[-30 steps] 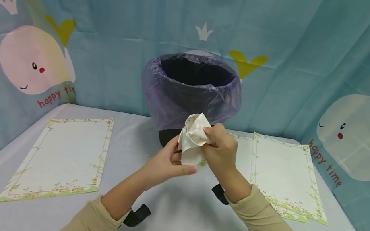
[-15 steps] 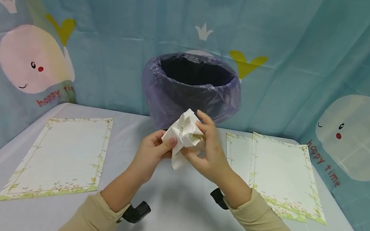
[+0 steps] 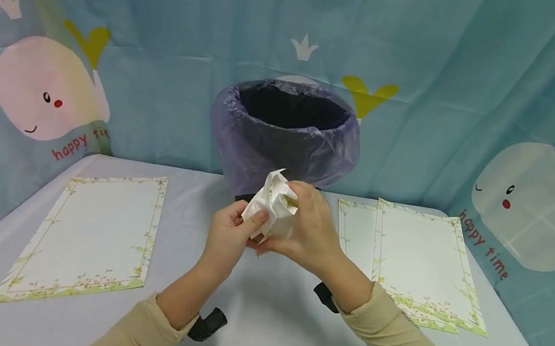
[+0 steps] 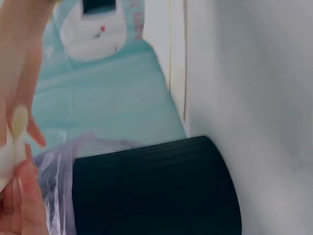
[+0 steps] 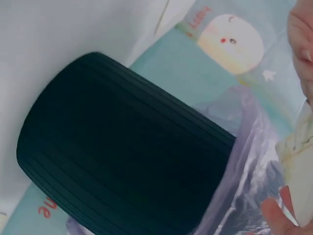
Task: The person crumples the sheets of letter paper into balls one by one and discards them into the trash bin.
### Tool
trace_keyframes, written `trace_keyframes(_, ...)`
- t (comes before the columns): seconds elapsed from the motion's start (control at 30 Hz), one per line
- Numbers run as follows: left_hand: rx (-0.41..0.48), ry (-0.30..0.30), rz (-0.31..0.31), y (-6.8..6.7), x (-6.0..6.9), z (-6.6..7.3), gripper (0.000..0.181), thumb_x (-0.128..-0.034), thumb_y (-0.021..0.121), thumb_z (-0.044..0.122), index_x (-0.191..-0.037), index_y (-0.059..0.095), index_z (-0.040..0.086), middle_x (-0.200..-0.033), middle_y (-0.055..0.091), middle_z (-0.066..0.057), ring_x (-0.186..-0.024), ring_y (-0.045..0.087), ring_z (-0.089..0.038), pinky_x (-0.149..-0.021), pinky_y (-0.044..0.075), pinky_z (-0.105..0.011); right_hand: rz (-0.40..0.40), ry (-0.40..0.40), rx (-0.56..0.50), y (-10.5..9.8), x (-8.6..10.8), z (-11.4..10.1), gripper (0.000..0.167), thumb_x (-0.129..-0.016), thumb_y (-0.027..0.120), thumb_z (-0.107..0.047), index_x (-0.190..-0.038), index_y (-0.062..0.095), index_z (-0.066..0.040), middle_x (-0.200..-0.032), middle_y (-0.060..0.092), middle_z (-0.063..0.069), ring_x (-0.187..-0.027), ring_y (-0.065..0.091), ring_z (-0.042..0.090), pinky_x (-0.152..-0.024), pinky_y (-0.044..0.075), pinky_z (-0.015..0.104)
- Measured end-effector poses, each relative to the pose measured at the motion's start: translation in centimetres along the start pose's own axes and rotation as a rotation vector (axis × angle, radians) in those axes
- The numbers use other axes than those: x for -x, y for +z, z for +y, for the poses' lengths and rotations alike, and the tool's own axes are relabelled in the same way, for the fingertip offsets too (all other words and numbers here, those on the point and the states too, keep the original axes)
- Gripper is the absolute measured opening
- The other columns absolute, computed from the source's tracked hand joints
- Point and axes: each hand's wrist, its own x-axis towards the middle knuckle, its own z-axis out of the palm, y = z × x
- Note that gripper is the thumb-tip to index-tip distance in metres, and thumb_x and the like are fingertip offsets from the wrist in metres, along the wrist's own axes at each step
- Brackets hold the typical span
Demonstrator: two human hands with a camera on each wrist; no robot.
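Curling inward over the last half second, the right hand cups crumpled white paper, some fingers apparently hidden behind it; the left hand pinches the paper's left side. Beyond stands a dark, round bin in a translucent purple plastic liner; only wrist views reveal its ribs.

White table: bordered sheet at left, two overlapping sheets at right, dark bin upright at back.
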Motion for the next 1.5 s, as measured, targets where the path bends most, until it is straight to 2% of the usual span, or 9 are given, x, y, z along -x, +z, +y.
trace_keyframes(0.27,-0.208,0.108,-0.056,0.0,0.8,0.1,0.018,-0.0955,0.063,0.011,-0.090,0.066,-0.005,-0.077,0.063,-0.007,-0.067,0.057,-0.013,-0.060,0.049,-0.024,0.206,-0.034,0.026,1.2,0.3,0.5,0.086,-0.038,0.100,-0.027,-0.105,0.051,-0.004,-0.092,0.059,0.011,-0.084,0.060,0.030,-0.072,0.047,0.044)
trace_keyframes(0.53,-0.742,0.354,-0.244,-1.6,0.9,1.0,0.022,-0.0912,0.068,0.029,-0.077,0.069,0.013,-0.066,0.062,0.009,-0.061,0.053,-0.008,-0.052,0.044,-0.028,0.224,-0.003,0.048,-0.1,0.4,0.6,0.044,-0.054,0.081,0.001,-0.091,0.058,-0.003,-0.084,0.063,0.010,-0.079,0.060,0.028,-0.072,0.040,0.046)
trace_keyframes(0.7,-0.700,0.370,-0.337,-3.0,-0.1,1.6,0.019,-0.0875,0.071,0.026,-0.098,0.073,0.010,-0.097,0.065,0.002,-0.094,0.058,-0.018,-0.080,0.049,-0.040,0.192,-0.019,-0.035,-0.6,0.6,0.7,0.037,-0.054,0.081,0.004,-0.081,0.056,-0.003,-0.075,0.061,0.008,-0.072,0.057,0.027,-0.075,0.041,0.045)
trace_keyframes(0.8,-0.581,0.273,-0.410,-3.4,-0.7,2.0,0.070,-0.0823,0.075,0.035,-0.140,0.049,0.005,-0.136,0.053,-0.007,-0.122,0.051,-0.026,-0.096,0.043,-0.052,0.157,-0.028,-0.124,-0.6,1.0,0.9,0.037,-0.053,0.082,0.007,-0.079,0.057,-0.003,-0.074,0.061,0.007,-0.071,0.054,0.026,-0.071,0.043,0.039)
trace_keyframes(0.9,-0.406,0.176,-0.545,-3.5,-0.9,2.1,0.101,-0.0827,0.077,0.034,-0.156,0.012,0.008,-0.155,0.030,-0.011,-0.135,0.040,-0.030,-0.103,0.036,-0.057,0.064,-0.023,-0.243,-0.7,1.2,1.0,0.036,-0.054,0.079,0.012,-0.081,0.061,-0.002,-0.077,0.064,0.008,-0.074,0.051,0.025,-0.064,0.042,0.034)
trace_keyframes(1.0,-0.286,0.143,-0.598,-3.2,-0.8,2.0,0.095,-0.0824,0.078,0.021,-0.154,0.019,0.004,-0.152,0.034,-0.015,-0.131,0.044,-0.032,-0.102,0.040,-0.051,-0.065,-0.002,-0.304,-0.9,1.2,0.9,0.034,-0.058,0.078,0.012,-0.086,0.062,0.000,-0.082,0.065,0.010,-0.075,0.051,0.024,-0.064,0.043,0.033)
trace_keyframes(1.1,-0.305,0.159,-0.533,-2.8,-0.3,1.9,0.074,-0.0800,0.080,0.012,-0.143,0.040,0.003,-0.137,0.049,-0.015,-0.116,0.054,-0.031,-0.093,0.048,-0.041,-0.150,0.059,-0.324,-1.1,1.0,0.8,0.033,-0.061,0.077,0.013,-0.087,0.060,0.002,-0.083,0.064,0.011,-0.074,0.052,0.022,-0.063,0.045,0.031)
trace_keyframes(1.37,-0.437,0.368,-0.541,-2.6,-0.3,2.5,0.071,-0.0759,0.079,0.003,-0.137,0.044,0.000,-0.126,0.051,-0.014,-0.104,0.053,-0.025,-0.088,0.048,-0.035,-0.208,0.275,-0.357,-2.2,0.3,0.6,0.040,-0.060,0.070,0.018,-0.094,0.056,0.003,-0.085,0.065,0.013,-0.070,0.058,0.020,-0.058,0.050,0.030)
trace_keyframes(1.5,-0.471,0.427,-0.510,-2.3,-0.5,2.6,0.070,-0.0738,0.079,0.007,-0.136,0.049,-0.002,-0.113,0.055,-0.012,-0.100,0.054,-0.023,-0.086,0.050,-0.035,-0.225,0.244,-0.340,-2.6,0.0,0.8,0.036,-0.062,0.072,0.016,-0.093,0.059,0.002,-0.085,0.067,0.010,-0.072,0.059,0.019,-0.061,0.052,0.031)
